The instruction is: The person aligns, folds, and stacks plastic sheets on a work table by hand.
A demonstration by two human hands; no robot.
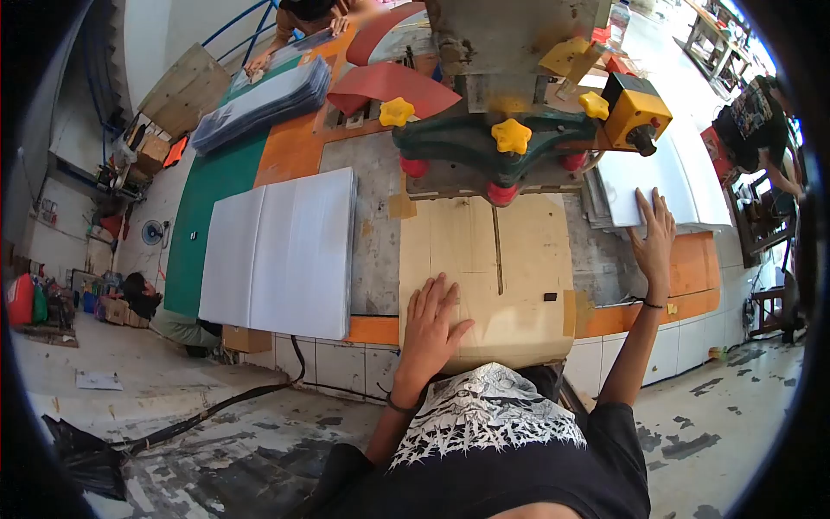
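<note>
My left hand (430, 330) lies flat, fingers stretched, on a tan board (527, 259) in front of the press. A dark slot runs down the board, and a small black block (550, 297) sits near its right side. Off to the right, my right hand (654, 229) rests with fingers spread on a stack of white sheets (692, 186). Above the board stands a green press head (458, 138) with yellow star knobs (511, 136) and red feet. Left of the board lies a thick stack of pale translucent sheets (298, 251).
A yellow control box (638, 117) with a black knob hangs at the press's right. Another stack of clear sheets (264, 104) lies on the green mat (186, 259). Across the table a person's hands (337, 24) show. Other people are at the far left and right.
</note>
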